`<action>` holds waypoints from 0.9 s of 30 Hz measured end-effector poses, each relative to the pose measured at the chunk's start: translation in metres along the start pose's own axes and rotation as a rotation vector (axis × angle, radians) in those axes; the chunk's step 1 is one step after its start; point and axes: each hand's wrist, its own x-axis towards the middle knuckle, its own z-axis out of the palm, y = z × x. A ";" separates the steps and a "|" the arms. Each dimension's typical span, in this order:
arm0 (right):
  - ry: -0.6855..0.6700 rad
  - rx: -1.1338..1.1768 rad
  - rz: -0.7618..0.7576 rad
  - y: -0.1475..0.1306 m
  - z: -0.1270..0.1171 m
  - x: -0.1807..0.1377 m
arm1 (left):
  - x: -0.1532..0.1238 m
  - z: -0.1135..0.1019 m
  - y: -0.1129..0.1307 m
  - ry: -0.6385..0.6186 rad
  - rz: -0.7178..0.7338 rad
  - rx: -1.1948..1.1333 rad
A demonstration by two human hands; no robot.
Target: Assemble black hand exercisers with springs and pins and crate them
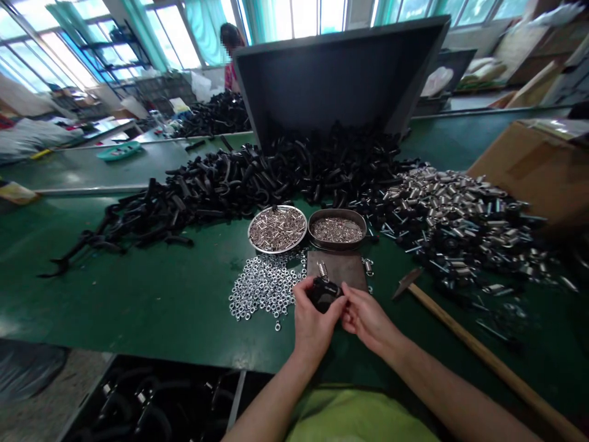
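Note:
My left hand (311, 313) is closed around a black plastic part (324, 293) above a square metal plate (343, 264). A silvery coil spring (322, 269) stands out at the part's far end. My right hand (365, 313) pinches at the part's right side; whether a small piece sits between its fingertips is hidden. To the left of my hands lies a heap of nuts (262, 288). Beyond the plate, a round dish (277, 229) holds small metal pins, and an oval tin (337, 229) holds tinier metal pieces. Another spring (368, 266) rests by the plate's right edge.
A hammer (478, 344) lies on the green table (184, 307) at the right. Black curved parts (221, 184) are piled before a tipped grey bin (340, 80). Springs and bolts (460, 215) heap near a cardboard box (534, 166). A person (231, 55) is at the back.

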 end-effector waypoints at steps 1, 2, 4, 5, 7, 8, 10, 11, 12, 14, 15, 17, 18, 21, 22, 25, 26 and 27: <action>0.004 -0.020 0.026 -0.002 -0.001 0.002 | -0.002 0.001 0.000 -0.010 0.010 0.016; 0.002 -0.048 0.050 -0.004 -0.003 0.004 | -0.003 0.002 0.001 -0.020 0.007 0.023; 0.001 -0.107 0.085 -0.008 -0.007 0.009 | -0.005 0.003 0.002 -0.029 -0.028 0.017; 0.001 -0.134 0.095 -0.009 -0.008 0.011 | -0.004 0.004 0.002 -0.033 -0.055 0.006; -0.014 -0.181 0.103 -0.010 -0.009 0.015 | -0.003 0.005 0.001 -0.055 -0.137 -0.037; -0.028 -0.205 0.105 -0.011 -0.009 0.017 | -0.002 0.006 0.000 -0.076 -0.188 -0.070; -0.054 -0.248 0.106 -0.012 -0.008 0.019 | -0.001 0.007 -0.004 -0.128 -0.280 -0.152; -0.062 -0.265 0.108 -0.013 -0.007 0.020 | -0.001 0.008 -0.006 -0.147 -0.310 -0.191; -0.065 -0.278 0.112 -0.013 -0.007 0.021 | -0.001 0.008 -0.009 -0.156 -0.328 -0.226; -0.073 -0.290 0.123 -0.016 -0.006 0.023 | -0.003 0.009 -0.013 -0.140 -0.340 -0.269; -0.081 -0.288 0.133 -0.017 -0.005 0.023 | -0.004 0.009 -0.014 -0.128 -0.341 -0.279; -0.100 -0.271 0.154 -0.018 -0.005 0.024 | -0.006 0.009 -0.015 -0.112 -0.335 -0.291; -0.106 -0.258 0.162 -0.019 -0.005 0.025 | -0.007 0.009 -0.016 -0.110 -0.331 -0.291; -0.102 -0.222 0.178 -0.019 -0.004 0.025 | -0.007 0.008 -0.014 -0.119 -0.325 -0.280; -0.098 -0.211 0.188 -0.019 -0.004 0.025 | -0.007 0.008 -0.013 -0.122 -0.325 -0.275; -0.100 -0.183 0.225 -0.017 -0.004 0.025 | -0.006 0.007 -0.010 -0.133 -0.323 -0.263; -0.102 -0.175 0.231 -0.017 -0.004 0.026 | -0.006 0.007 -0.010 -0.135 -0.321 -0.259; -0.101 -0.168 0.234 -0.016 -0.004 0.026 | -0.005 0.007 -0.009 -0.135 -0.320 -0.257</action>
